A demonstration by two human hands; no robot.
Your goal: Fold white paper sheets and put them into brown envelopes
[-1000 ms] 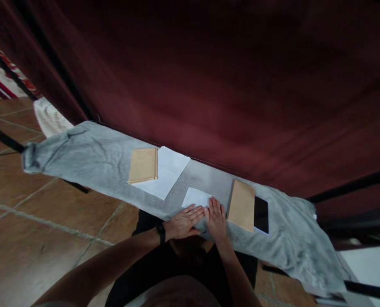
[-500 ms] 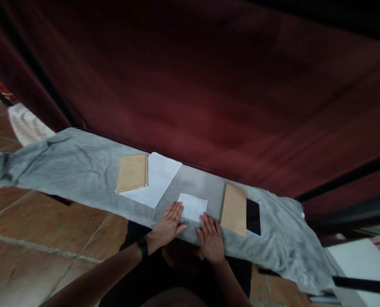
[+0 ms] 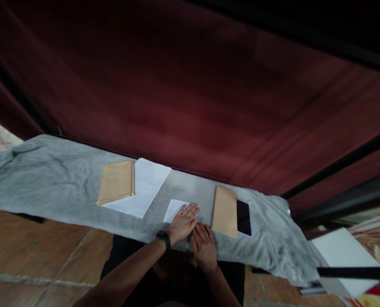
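A small white piece of paper (image 3: 173, 209), perhaps folded, lies flat on the grey cloth (image 3: 65, 183) in front of me. My left hand (image 3: 184, 222), with a dark band on its wrist, rests palm down across the paper's right part and hides it. Its fingers are stretched out. Close by, my right hand (image 3: 205, 246) lies palm down at the paper's lower right corner, fingers extended and grasping nothing. Whether it touches the paper I cannot tell.
Left of the paper, several brown envelopes (image 3: 117, 182) overlap larger white sheets (image 3: 149, 187). To the right lie a brown envelope (image 3: 224, 212) and a dark-screened phone (image 3: 244, 218). A dark red curtain (image 3: 177, 106) hangs along the far edge.
My left hand has slid right across the paper, from its left edge to its right part. My right hand stays near the lower right corner. The camera view has shifted slightly.
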